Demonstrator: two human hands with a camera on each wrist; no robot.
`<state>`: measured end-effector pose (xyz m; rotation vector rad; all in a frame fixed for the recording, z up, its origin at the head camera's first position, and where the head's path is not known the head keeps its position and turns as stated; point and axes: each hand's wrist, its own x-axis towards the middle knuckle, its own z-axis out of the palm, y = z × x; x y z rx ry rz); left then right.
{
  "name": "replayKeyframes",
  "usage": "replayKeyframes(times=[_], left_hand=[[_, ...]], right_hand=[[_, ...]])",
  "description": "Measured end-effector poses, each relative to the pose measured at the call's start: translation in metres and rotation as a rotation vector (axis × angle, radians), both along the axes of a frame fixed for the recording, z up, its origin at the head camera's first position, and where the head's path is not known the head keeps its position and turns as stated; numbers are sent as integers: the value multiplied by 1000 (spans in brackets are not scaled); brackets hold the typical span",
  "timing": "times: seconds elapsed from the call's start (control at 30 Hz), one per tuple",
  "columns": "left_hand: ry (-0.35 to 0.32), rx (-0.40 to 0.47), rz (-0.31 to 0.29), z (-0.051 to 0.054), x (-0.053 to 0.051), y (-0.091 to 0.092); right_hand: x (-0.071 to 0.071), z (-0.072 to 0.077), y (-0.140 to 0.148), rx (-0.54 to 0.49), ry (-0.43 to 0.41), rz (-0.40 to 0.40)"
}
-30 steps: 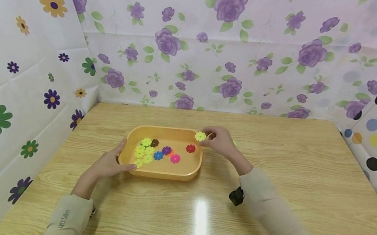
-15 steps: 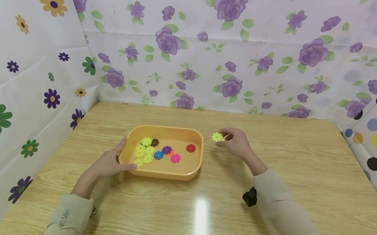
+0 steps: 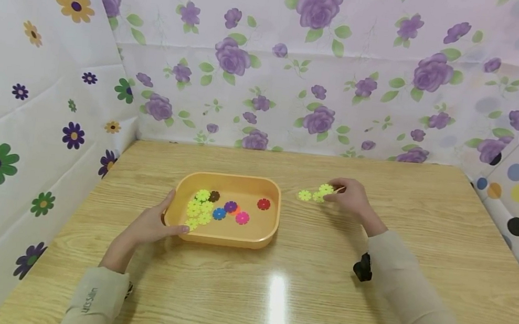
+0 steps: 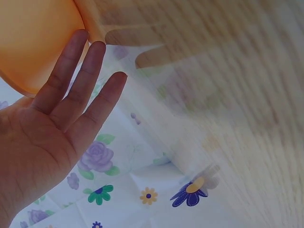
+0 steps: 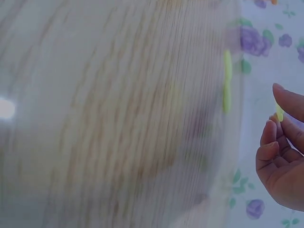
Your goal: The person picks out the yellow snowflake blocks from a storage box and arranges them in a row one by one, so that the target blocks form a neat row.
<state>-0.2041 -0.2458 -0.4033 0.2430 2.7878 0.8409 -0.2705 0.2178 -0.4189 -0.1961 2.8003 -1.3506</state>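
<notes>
My right hand (image 3: pixel 353 197) pinches a yellow snowflake disc (image 3: pixel 326 189) between thumb and fingers, just above the table right of an orange plastic basin (image 3: pixel 227 242). The right wrist view shows this pinched disc (image 5: pixel 279 112) edge-on. Close by lie two more yellow discs (image 3: pixel 305 195) on the wood. My left hand (image 3: pixel 150 223) holds the basin's left end, its thumb over the front rim and its fingers along the outside. In the left wrist view three fingers (image 4: pixel 88 80) stretch out beside the basin wall (image 4: pixel 38 42). Inside are several yellow discs (image 3: pixel 194 208) bunched at the left.
Also in the basin lie brown (image 3: pixel 214 196), blue (image 3: pixel 219 214), purple (image 3: pixel 230 207), orange, pink (image 3: pixel 242 218) and red (image 3: pixel 263 204) discs. The wooden table (image 3: pixel 207 294) meets a flower-printed sheet (image 3: pixel 248 92) at the back.
My right hand has carried the yellow disc rightward from the basin's right rim to the yellow discs on the table, which its move has uncovered. The left hand and basin stay put.
</notes>
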Motion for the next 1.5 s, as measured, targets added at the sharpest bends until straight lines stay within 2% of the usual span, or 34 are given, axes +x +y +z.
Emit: replayKeyframes(times=[0.3, 0.73, 1.07, 1.27, 1.5], left_hand=[[-2, 6, -3, 1, 1, 1], [-6, 9, -6, 2, 2, 1], [-12, 5, -3, 3, 1, 2], [-14, 5, -3, 3, 1, 2], [-19, 5, 3, 3, 1, 1]], right_hand=[[-3, -9, 20, 20, -50, -33], [-13, -26, 23, 55, -132, -48], [-13, -23, 21, 92, -128, -37], [-12, -20, 23, -7, -168, -84], [-6, -6, 10, -57, -91, -52]])
